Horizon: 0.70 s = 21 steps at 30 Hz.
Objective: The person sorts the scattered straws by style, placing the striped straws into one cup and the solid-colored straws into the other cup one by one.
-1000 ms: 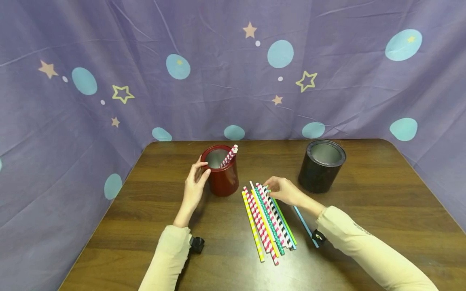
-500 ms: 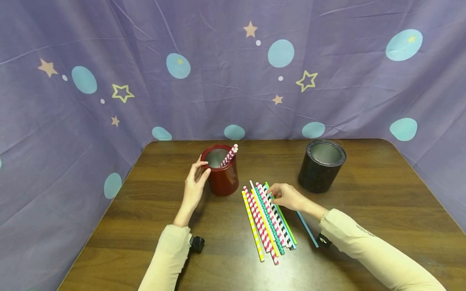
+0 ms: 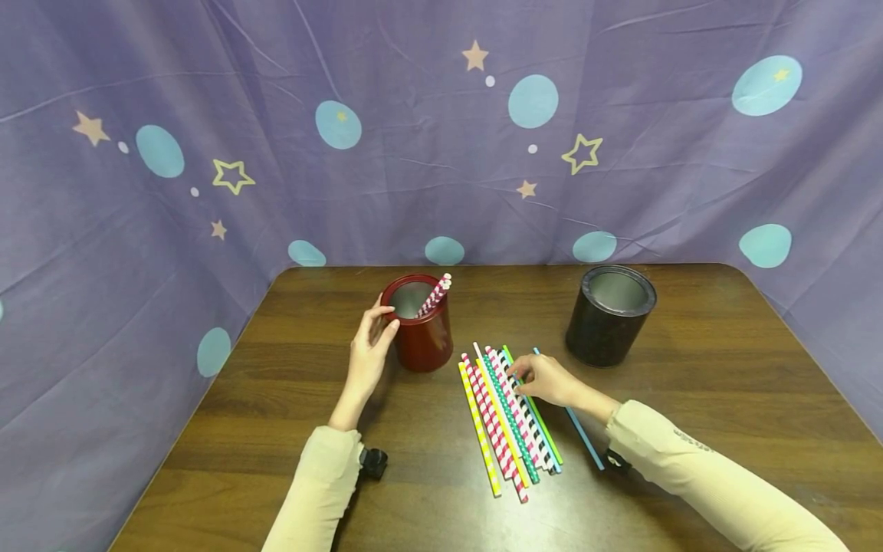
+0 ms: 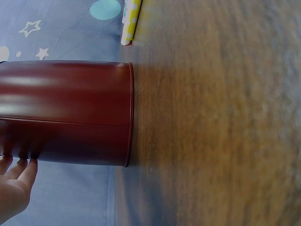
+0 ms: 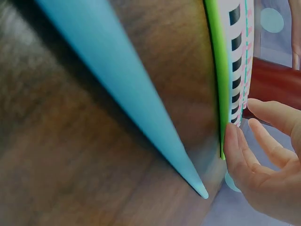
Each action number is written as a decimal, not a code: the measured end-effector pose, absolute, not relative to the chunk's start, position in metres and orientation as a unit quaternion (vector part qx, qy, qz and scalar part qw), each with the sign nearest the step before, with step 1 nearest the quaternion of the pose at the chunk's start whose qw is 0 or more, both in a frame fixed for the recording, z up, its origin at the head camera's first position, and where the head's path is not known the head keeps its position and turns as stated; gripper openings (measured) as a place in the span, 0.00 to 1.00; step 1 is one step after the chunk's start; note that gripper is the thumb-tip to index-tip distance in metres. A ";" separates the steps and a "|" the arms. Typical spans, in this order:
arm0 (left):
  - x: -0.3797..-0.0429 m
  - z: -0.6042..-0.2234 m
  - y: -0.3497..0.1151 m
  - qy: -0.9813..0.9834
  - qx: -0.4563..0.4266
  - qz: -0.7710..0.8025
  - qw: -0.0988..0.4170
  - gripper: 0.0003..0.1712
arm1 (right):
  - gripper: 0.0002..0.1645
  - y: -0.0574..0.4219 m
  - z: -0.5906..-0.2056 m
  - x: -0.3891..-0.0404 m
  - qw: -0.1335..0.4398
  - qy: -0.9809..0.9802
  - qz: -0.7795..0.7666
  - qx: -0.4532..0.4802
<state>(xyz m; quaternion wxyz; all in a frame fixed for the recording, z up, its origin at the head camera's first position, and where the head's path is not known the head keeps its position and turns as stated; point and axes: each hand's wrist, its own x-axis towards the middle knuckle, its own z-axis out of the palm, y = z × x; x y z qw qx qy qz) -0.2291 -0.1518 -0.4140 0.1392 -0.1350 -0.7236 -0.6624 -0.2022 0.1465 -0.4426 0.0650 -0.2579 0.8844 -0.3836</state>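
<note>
My left hand (image 3: 369,349) rests against the left side of a red can (image 3: 425,345), its fingertips touching near the rim. In the left wrist view, the fingertips (image 4: 29,169) meet the can's wall. Two pink-and-white striped straws (image 3: 434,295) lean inside it. My right hand (image 3: 545,379) is at the upper right of a pile of patterned straws (image 3: 507,422), its fingers loosely bent. The right wrist view shows its thumb and fingers apart around the pile's end, beside a black-and-white striped straw (image 5: 236,61) and a green straw (image 5: 216,47). No straw is lifted.
A black can (image 3: 607,330) stands upright at the back right. A single blue straw (image 3: 585,438) lies right of the pile, partly under my right arm. The wooden table (image 3: 290,368) ends at a purple patterned curtain (image 3: 414,192).
My right hand has shifted slightly down and to the right along the pile, uncovering the green straw's end and the lone blue straw's far end. My left hand and both cans have stayed put.
</note>
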 end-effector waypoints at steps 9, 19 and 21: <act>-0.216 -0.395 -0.145 -0.732 -0.136 -0.653 0.138 0.18 | 0.14 0.143 -0.447 -0.201 0.058 0.893 -0.377 -0.237; -0.216 -0.395 -0.143 -0.725 -0.128 -0.662 0.140 0.17 | 0.12 0.141 -0.448 -0.200 0.055 0.901 -0.366 -0.228; -0.216 -0.395 -0.143 -0.724 -0.127 -0.664 0.139 0.18 | 0.12 0.141 -0.448 -0.199 0.053 0.902 -0.364 -0.226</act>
